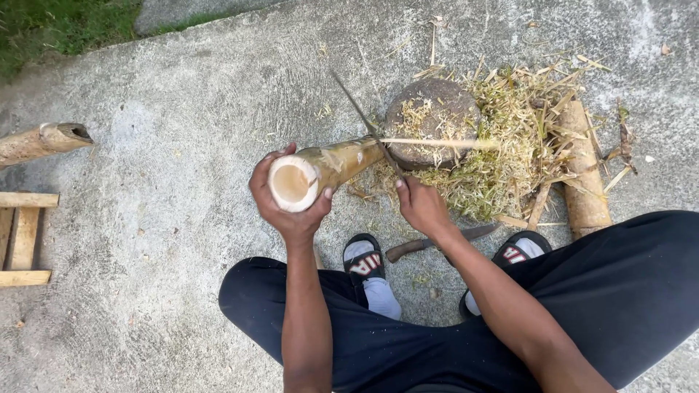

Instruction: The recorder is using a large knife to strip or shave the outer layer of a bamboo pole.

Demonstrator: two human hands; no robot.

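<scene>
Gripping head view: left hand (285,207), fingers wrapped tight round the cut end of a hollow bamboo pole (320,171), far end propped on a round stone (431,120). Right hand (421,206) fingers closed on a long thin blade (360,116), edge laid against the pole. Second knife (437,242) lies on the concrete floor (182,145) between sandalled feet. Shavings pile (510,138) beside stone.

I cannot see the handle of the long blade (362,118); my right hand (421,206) covers it. The far end of the bamboo tube (328,166) hides under shavings (502,138) on the round stone (433,116). Left of the stone, the picture's edge cuts off a log (40,142) and a wooden frame (22,236).
</scene>
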